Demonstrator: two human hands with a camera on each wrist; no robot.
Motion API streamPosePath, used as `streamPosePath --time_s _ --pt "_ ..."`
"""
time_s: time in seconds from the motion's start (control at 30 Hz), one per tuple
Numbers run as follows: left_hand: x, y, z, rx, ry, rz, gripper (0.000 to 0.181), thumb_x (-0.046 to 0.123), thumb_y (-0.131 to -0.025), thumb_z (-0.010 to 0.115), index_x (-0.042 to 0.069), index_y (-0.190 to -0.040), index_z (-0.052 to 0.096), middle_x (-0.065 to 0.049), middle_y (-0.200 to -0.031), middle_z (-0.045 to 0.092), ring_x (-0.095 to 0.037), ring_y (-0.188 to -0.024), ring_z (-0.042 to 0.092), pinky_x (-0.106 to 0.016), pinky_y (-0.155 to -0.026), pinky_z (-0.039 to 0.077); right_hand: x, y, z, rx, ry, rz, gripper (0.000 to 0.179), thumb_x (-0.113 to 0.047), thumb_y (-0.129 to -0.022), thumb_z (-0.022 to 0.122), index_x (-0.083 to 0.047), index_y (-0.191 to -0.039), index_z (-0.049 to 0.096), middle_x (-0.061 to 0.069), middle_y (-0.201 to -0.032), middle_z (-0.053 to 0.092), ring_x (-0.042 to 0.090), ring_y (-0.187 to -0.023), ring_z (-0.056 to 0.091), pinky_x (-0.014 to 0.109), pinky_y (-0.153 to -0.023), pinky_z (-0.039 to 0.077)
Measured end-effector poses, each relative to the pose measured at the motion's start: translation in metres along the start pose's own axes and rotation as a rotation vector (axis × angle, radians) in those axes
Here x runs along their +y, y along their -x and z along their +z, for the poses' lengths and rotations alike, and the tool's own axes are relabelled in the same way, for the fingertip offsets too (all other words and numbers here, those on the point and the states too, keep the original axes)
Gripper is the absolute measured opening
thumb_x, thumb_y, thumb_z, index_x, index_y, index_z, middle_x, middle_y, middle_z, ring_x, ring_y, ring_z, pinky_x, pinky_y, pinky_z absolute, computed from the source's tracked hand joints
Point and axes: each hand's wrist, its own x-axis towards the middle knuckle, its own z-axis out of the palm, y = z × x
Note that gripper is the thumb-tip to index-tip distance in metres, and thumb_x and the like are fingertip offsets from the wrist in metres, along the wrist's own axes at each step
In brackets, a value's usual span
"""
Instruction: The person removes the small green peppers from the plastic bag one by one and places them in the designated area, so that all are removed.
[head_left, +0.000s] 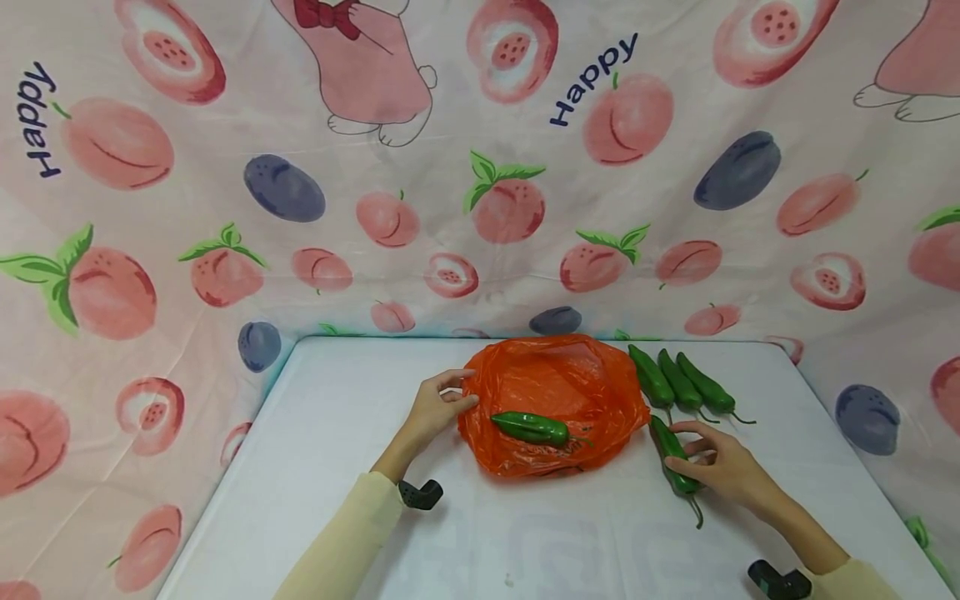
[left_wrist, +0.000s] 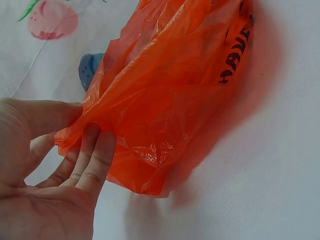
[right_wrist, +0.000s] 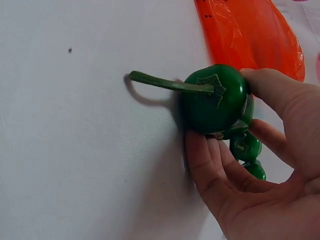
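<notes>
An orange plastic bag (head_left: 573, 375) lies spread on the white table, and one green chili pepper (head_left: 531, 427) rests on its plastic near the front. At the bag's left edge, my left hand (head_left: 437, 407) pinches the thin plastic between thumb and fingers; the left wrist view shows the gathered plastic (left_wrist: 145, 115) close up. To the right of the bag, my right hand (head_left: 723, 465) holds another green pepper (head_left: 664, 442), thumb on one side and fingers on the other. Its round stem end (right_wrist: 215, 110) and long curved stem face the right wrist camera.
Three more green peppers (head_left: 681, 382) lie side by side at the back right, close beside the bag. The white tabletop (head_left: 330, 417) meets a fruit-printed cloth (head_left: 420, 275) hanging behind it. Black wrist cameras (head_left: 422, 494) sit on both wrists.
</notes>
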Motion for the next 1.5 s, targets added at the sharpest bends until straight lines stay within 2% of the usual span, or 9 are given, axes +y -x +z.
streamPosePath --time_s 0.87,1.5 --pt "0.0034 -0.0004 -0.0011 0.004 -0.02 -0.01 0.043 0.0 -0.092 0.074 0.007 -0.133 0.066 -0.015 -0.116 0.062 -0.016 -0.08 0.068 -0.037 -0.079 0.059 0.0007 0.0009 -0.0003 -0.003 -0.002 -0.004 0.063 -0.034 -0.091 0.08 -0.006 -0.141 0.054 0.01 -0.104 0.067 0.022 -0.082 0.059 0.029 -0.066 0.053" --pt "0.0017 -0.0013 -0.0014 0.005 -0.03 -0.001 0.042 0.002 -0.092 0.075 0.008 -0.133 0.067 -0.015 -0.116 0.063 -0.017 -0.082 0.069 -0.035 -0.08 0.06 0.001 0.003 0.0018 0.005 -0.009 0.026 0.068 -0.037 -0.091 0.08 -0.005 -0.143 0.052 0.013 -0.106 0.067 0.023 -0.084 0.061 0.029 -0.067 0.057"
